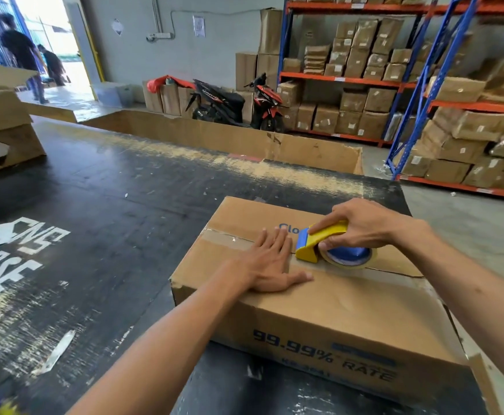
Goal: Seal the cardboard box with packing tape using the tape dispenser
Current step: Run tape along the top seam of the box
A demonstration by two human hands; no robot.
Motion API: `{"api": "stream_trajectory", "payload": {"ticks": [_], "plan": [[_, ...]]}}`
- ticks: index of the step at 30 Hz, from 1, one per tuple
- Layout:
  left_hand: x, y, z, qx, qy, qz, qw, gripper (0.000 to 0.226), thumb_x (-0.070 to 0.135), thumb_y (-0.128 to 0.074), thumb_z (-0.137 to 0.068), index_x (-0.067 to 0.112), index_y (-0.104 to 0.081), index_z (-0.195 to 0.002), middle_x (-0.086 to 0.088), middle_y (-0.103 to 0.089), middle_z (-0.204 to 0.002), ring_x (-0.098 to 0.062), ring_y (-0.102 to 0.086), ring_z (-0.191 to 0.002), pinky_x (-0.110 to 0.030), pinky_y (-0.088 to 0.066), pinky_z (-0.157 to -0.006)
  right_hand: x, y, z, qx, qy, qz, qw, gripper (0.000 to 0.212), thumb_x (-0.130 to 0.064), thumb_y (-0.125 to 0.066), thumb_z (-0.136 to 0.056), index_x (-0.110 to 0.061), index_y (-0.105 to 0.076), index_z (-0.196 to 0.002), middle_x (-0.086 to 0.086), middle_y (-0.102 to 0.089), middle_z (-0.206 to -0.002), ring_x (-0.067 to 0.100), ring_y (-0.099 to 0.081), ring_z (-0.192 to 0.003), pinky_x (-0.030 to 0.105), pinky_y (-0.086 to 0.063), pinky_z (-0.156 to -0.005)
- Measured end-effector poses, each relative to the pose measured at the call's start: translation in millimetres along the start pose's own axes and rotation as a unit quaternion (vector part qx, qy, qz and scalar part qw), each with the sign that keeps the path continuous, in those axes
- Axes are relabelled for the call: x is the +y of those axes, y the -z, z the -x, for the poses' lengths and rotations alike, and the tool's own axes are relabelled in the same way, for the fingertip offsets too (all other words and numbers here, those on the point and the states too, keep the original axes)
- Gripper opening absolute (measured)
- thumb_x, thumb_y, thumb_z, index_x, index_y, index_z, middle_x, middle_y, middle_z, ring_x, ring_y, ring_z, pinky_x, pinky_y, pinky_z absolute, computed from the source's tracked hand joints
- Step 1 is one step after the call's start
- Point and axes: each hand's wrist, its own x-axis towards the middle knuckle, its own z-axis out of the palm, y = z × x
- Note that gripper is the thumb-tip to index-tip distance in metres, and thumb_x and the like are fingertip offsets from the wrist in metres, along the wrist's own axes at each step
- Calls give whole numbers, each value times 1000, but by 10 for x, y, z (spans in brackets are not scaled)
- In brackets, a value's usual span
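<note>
Cardboard box [319, 310] sits at the near right corner of the dark tabletop [110, 205], flaps closed. Your right hand [361, 226] has its grip clenched around the yellow tape dispenser [324, 242], nose down on the centre seam [394, 272]. Your left hand [270, 262] lies flat and open on the lid, grasping nothing, fingertips just beside the dispenser's front. Risk: tape appears laid on the far-left stretch only; if you pull off-line, the strip likely misses the seam; lifting early invites wrinkles.
</note>
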Motion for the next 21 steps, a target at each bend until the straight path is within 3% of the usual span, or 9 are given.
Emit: {"api": "stream_trajectory", "payload": {"ticks": [9,21], "plan": [[9,-59,-61,-1,-13,1,1000,106,85,-8,-84,10,13,-155,-12,18,-164,-21,20,-150,-46,7,-123,-32,29,56,-7,-13,-22,1000,39,-65,-67,-80,-59,-64,-119,-27,-50,-86,3,-49,-82,28,-36,-69],[-1,-17,-64,-6,-17,9,1000,109,89,-9,-81,13,11,-157,-8,17,-164,-18,18,-151,-43,8,-123,501,165,887,-29,-77,-61,995,32,-69,-68,-75,-65,-63,-106,-16,-54,-93,7,-50,-83,26,-35,-68]]}}
